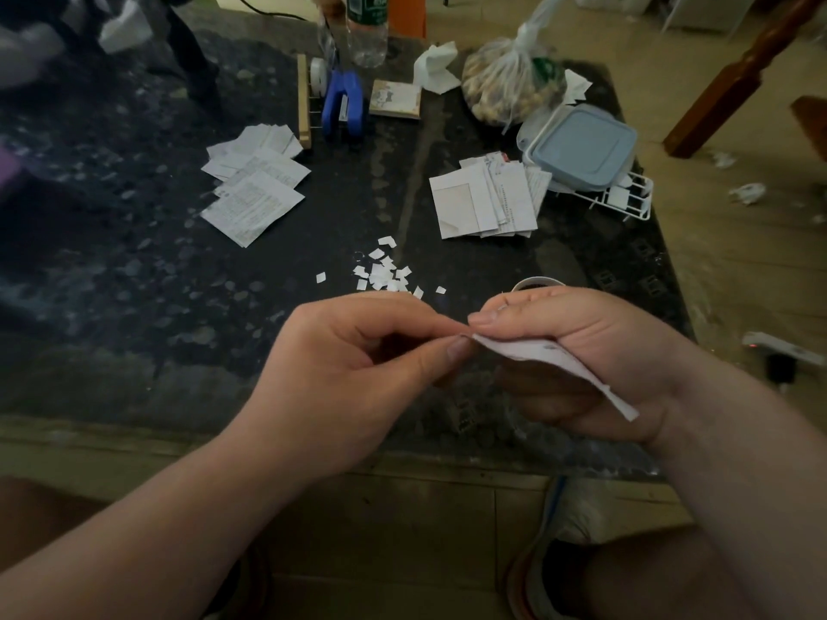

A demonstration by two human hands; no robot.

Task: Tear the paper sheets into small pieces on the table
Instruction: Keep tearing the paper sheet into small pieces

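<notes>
The left-hand grip [358,373] pinches the tip of a white paper strip [550,356] (ragged-edged) clasped in the right-hand grip [581,346].

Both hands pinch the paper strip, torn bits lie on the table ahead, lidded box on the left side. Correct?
No: the box sits on the right side, by the white rack, per the head view. The rest holds: left hand and right hand pinch the strip, bits lie ahead.
</notes>
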